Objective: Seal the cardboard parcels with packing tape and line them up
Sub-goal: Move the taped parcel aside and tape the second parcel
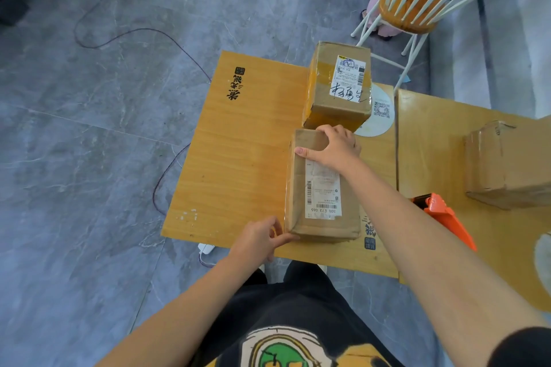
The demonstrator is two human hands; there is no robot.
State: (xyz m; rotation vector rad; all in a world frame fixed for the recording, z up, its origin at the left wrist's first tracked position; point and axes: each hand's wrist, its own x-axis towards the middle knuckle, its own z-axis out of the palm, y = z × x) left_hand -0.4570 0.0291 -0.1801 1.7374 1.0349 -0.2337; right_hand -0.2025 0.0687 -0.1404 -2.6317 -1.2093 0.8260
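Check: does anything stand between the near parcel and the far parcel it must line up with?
Nothing separate does. Only the right hand, gripping the near parcel at its far end, has fingers in the gap before the far parcel.

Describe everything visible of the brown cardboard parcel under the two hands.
The brown oblong cardboard parcel lies flat on the yellow wooden table, wrapped in clear tape, a white shipping label on top. The right hand grips its far end; the left hand touches its near left corner. Its far end meets, or nearly meets, a second taped parcel.
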